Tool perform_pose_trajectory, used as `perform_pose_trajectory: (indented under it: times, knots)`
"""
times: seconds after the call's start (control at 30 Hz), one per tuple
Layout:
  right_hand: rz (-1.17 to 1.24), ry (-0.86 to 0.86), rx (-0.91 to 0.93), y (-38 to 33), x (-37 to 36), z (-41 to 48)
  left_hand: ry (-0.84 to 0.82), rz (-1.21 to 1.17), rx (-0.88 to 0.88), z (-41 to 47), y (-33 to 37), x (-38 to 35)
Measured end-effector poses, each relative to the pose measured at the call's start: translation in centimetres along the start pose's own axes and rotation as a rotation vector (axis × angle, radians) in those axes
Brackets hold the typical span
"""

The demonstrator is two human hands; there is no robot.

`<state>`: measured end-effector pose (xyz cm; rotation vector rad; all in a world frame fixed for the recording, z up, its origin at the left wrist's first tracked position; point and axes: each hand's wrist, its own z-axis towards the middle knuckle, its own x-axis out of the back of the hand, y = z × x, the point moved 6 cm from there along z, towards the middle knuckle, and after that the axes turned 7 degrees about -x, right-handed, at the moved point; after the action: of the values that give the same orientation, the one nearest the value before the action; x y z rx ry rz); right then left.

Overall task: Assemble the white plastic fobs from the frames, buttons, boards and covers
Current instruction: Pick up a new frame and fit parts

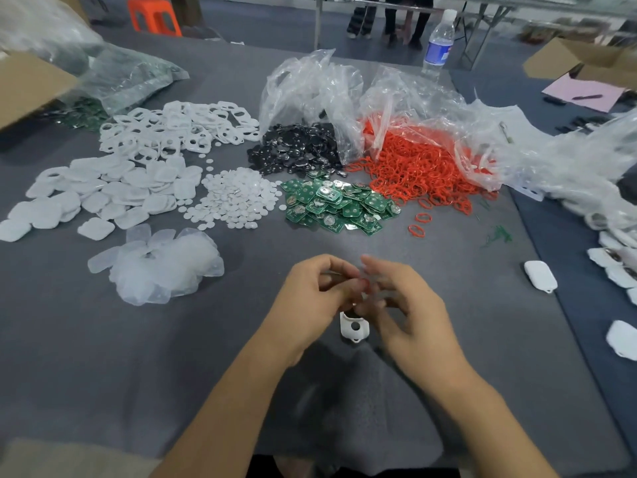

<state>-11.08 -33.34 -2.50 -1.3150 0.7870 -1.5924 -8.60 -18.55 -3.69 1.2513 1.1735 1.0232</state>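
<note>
Frame: a white plastic frame with a round hole (354,327) stands upright at centre front, low over the worktop.
Grip: the left hand (310,294) and right hand (400,305) meet over the frame with fingers curled. I cannot tell which grip has it.
Worktop: the grey cloth-covered worktop (103,357) carries heaps of green circuit boards (337,207), white round buttons (238,198), white square covers (103,194) and more white frames (179,129).
Bags: black discs (300,150) and red rings (424,170) spill from clear bags.
Room: a clear water bottle (439,43), an orange stool (153,15) and a cardboard box (586,60).
Unclear: the frame's top is hidden by fingers, and the fingertips are blurred.

Head-worn view, forward and down over table (138,357)
</note>
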Motion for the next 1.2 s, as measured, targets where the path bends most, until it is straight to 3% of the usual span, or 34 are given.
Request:
perform_pose_trajectory:
  times: [0.07, 0.2, 0.33, 0.5, 0.63, 0.73, 0.87, 0.93, 1.2]
  knots:
    - [-0.131, -0.067, 0.082, -0.3, 0.4, 0.2, -0.078, 0.031, 0.024, 0.2, 0.0, 0.1]
    - [-0.162, -0.014, 0.088, -0.1, 0.8, -0.2, -0.125, -0.018, 0.050, -0.3, -0.3, -0.1]
    - [-0.140, 0.037, 0.055, 0.3, 0.5, -0.8, -0.115, -0.160, 0.124, -1.2, -1.9, -0.1]
    - [-0.233, -0.077, 0.073, 0.3, 0.5, -1.3, -0.053, -0.141, 0.114, -1.4, -2.7, 0.9]
    - [-0.316, -0.037, 0.087, 0.1, 0.4, -1.4, -0.061, -0.116, 0.074, -1.6, -2.6, 0.5]
    - [-0.356, -0.007, 0.048, 0.5, 0.6, -0.9, -0.022, 0.061, -0.040, -1.7, -1.9, 0.7]
    - [-0.414, -0.083, 0.010, 0.8, 0.4, -0.1, 0.009, 0.640, -0.197, -2.2, -1.6, 1.5]
    - [-0.445, -0.150, 0.017, 0.6, -0.3, 0.3, -0.016, 0.794, -0.237, -2.4, -2.0, 1.2]
    - [-0.534, -0.220, 0.029, 0.2, -0.9, 0.7, 0.002, 0.832, -0.319, -2.5, -3.1, 1.1]
